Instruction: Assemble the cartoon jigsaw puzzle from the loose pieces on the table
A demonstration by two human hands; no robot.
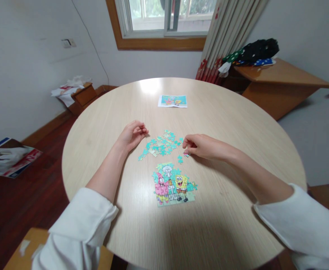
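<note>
On the table, a partly joined jigsaw puzzle shows a pink starfish, a pale squid figure and a yellow sponge figure. Beyond it lies a loose spread of mostly turquoise puzzle pieces. My right hand is at the right edge of the spread, its fingers closed in a pinch on a small pink puzzle piece close to the tabletop. Two turquoise pieces lie just left of that. My left hand rests left of the spread, fingers loosely bent and apart, holding nothing.
The round wooden table fills the middle of the view. Towards its far side lies a picture sheet with the same cartoon figures. A wooden cabinet bearing dark cloth stands at the right, by a curtain.
</note>
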